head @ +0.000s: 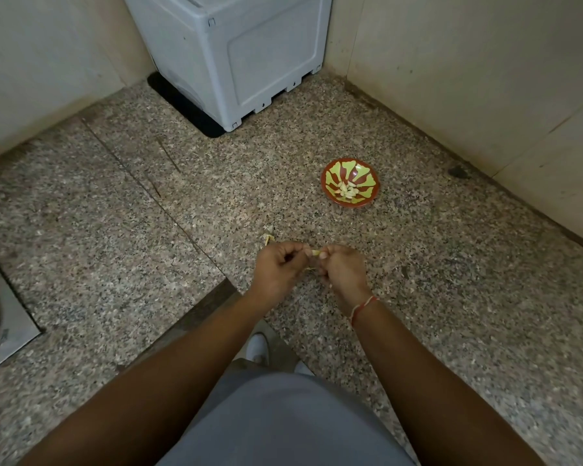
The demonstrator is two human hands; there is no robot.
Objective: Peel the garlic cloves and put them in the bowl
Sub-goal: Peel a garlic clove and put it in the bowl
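Garlic work is well under way: a small heap of pale peeled cloves already lies in the bottom of the round red bowl with yellow-green leaf pattern, which sits on the speckled granite counter ahead of me and a little to the right, well apart from my hands. I hold one small pale garlic clove between them, above the counter. My left hand has its fingers curled in, pinching at one end of the clove, and my right hand pinches the other end, so both are clamped on it. I judge I am pulling skin off this one; it is too small to tell how much skin is left. A scrap of papery skin lies just beyond my left hand. I see no unpeeled cloves waiting, so this may be near the last
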